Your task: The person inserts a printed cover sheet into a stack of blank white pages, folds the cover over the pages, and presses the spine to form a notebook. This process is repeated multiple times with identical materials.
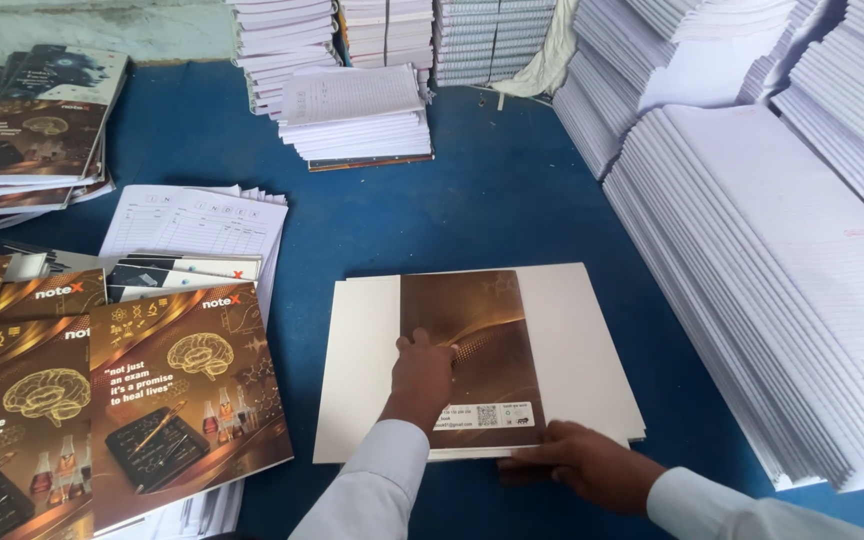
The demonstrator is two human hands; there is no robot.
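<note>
The right hand [577,462] is laid flat, fingers spread, on the near edge of the brown notebook cover [472,350], which lies on white sheets [582,330] on the blue bench [472,210]. The left hand [422,378] is pressed open-palmed on the cover's middle, nothing being gripped.

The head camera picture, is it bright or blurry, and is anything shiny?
Head view: soft, even daylight, mostly sharp; a faint sheen on the glossy brown cover under the left hand; weak shadows beside the right hand; the white paper stacks look washed out toward the right edge.
</note>
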